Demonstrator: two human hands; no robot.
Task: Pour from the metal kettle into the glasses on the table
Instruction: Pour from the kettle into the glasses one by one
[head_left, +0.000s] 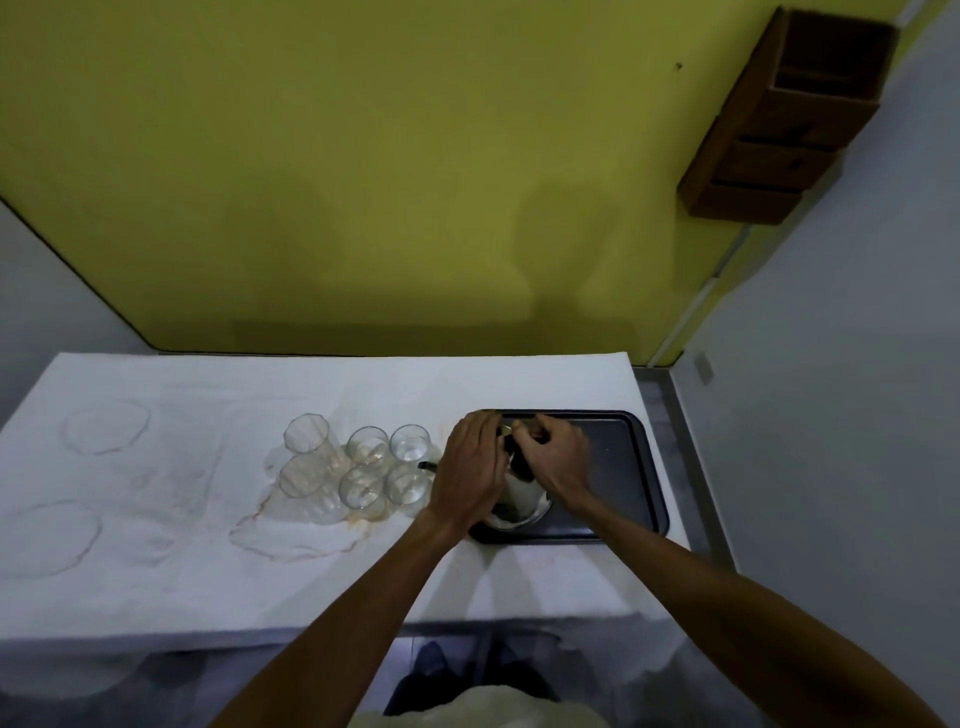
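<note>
Metal kettle (519, 501) is standing on the left part of the dark tray (623, 467), mostly hidden beneath both hands. Left hand (470, 470) is lying spread over the kettle's left side, fingers extended and curving around it. Right hand (553, 460) is curling tightly around the dark handle at the top. Six clear glasses (358, 467) are sitting clustered on the stained white tablecloth (156, 519), just left of the left hand; spout tip is showing near the closest glass
</note>
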